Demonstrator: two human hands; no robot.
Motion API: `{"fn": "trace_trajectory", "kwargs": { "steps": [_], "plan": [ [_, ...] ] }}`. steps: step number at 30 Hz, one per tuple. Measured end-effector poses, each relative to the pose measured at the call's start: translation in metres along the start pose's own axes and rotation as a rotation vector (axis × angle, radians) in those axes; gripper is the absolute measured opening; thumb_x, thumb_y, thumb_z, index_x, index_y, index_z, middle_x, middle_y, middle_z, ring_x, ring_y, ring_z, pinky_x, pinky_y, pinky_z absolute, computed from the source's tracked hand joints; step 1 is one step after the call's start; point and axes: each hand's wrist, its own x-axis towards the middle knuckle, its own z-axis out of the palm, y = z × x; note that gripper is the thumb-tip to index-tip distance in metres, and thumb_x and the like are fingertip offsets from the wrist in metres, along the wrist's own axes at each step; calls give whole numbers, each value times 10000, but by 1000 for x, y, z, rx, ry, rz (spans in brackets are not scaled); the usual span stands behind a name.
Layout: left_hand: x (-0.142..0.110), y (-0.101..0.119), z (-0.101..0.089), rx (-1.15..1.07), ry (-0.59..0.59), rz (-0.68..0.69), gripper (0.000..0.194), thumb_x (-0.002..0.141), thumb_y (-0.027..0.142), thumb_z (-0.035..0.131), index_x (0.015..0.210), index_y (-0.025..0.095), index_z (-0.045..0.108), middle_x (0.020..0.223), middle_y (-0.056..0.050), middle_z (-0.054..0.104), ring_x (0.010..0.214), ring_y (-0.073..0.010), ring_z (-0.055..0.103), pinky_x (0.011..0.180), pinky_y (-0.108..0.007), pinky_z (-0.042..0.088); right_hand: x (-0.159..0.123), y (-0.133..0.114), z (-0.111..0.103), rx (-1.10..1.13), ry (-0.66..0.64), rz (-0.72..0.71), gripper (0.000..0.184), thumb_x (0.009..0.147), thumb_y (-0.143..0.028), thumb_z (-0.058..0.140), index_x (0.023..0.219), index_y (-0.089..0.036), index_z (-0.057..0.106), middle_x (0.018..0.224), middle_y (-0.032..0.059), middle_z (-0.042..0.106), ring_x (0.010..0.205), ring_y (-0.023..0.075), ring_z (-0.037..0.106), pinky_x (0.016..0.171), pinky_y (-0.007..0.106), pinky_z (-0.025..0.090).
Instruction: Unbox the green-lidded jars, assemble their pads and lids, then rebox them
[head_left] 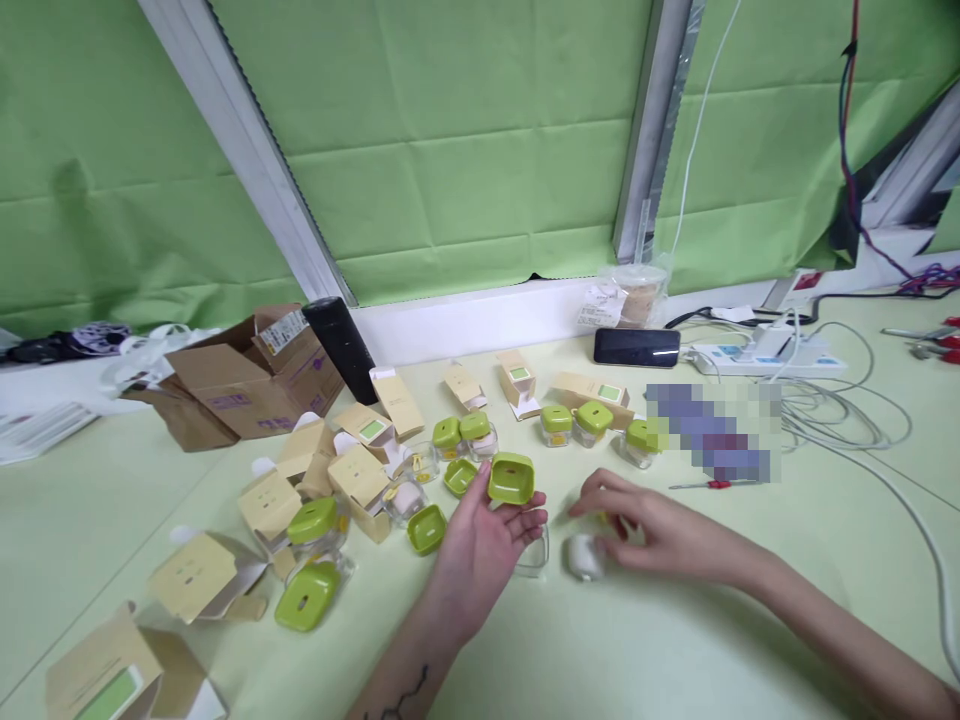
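Note:
My left hand [480, 545] holds a green square lid [512, 478], hollow side facing me, between thumb and fingers. Just behind its fingertips stands a clear container [533, 553], partly hidden. My right hand [637, 522] is to the right, its index finger and thumb apart. By its thumb is a rounded white piece [585, 557], blurred. A small yellow bit [602, 517] shows among the right fingers; whether they grip it I cannot tell. Two more green lids, one behind [460, 478] and one to the left [427, 529], lie hollow side up near my left hand.
Several green-lidded clear containers [556, 425] stand on the table. Opened small cardboard boxes [196, 577] spread across the left and back. Farther back are a large carton [251, 385], a black cylinder [339, 348], a phone [637, 347] and a power strip [769, 358] with cables.

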Motion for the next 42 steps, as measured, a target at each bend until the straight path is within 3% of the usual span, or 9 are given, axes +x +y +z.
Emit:
{"fn": "trace_trajectory", "kwargs": {
  "steps": [4,9,13,16,18,25,31,35,42],
  "plan": [
    [1,3,1,-79,37,-22,363,892,488,441,994,149,524,835,-102,687,676,-144,630,706,-259,466,0,24,-6,-241,88,75,238,811,-279,578,1035,-230,641,912,62,595,762,221,605,638,316,458],
    [-1,2,-1,6,-86,34,325,935,459,354,1035,169,460,917,-154,715,638,-156,647,731,-291,459,3,27,-5,-242,113,101,122,827,-243,537,870,-214,648,793,37,606,657,183,588,574,291,442],
    [-1,-5,-4,145,-160,46,391,931,502,309,986,151,472,872,-156,733,636,-173,673,781,-310,443,-2,8,-7,89,336,73,77,810,-217,552,882,-205,576,681,-3,585,593,153,586,566,276,482],
    [-3,-11,-2,315,-175,22,474,902,554,326,954,121,511,781,-152,737,622,-216,692,792,-355,445,-7,-8,-1,442,466,-51,73,826,-214,561,896,-217,580,765,15,641,653,152,639,631,284,526],
    [-5,-13,0,425,-164,31,509,880,571,362,968,103,542,757,-143,732,631,-253,697,758,-392,461,-9,-17,8,507,500,-72,149,834,-189,562,975,-232,584,806,19,662,712,156,654,673,287,534],
    [-11,-16,5,504,-99,124,375,831,512,532,890,142,539,965,-96,668,819,-222,674,826,-372,474,-8,-30,20,329,551,-128,182,824,-143,604,961,-256,644,838,21,657,771,157,634,674,276,522],
    [-12,-23,8,440,-126,168,308,844,457,546,756,162,537,771,2,564,777,-142,591,785,-293,484,-6,-34,23,52,587,-286,253,841,-79,551,1036,-224,624,845,46,615,766,162,610,643,291,508],
    [-12,-25,10,387,-163,138,306,864,445,515,794,152,568,764,-9,575,730,-146,595,720,-287,486,-5,-35,24,-116,636,-295,192,830,-97,573,983,-204,621,833,59,642,738,178,614,619,313,490],
    [-12,-23,9,451,-175,118,310,861,439,519,828,136,569,747,-35,631,626,-157,625,699,-321,496,-6,-36,20,-48,576,-230,173,826,-111,564,964,-207,607,736,9,673,478,90,554,479,226,469]
  ]
}}
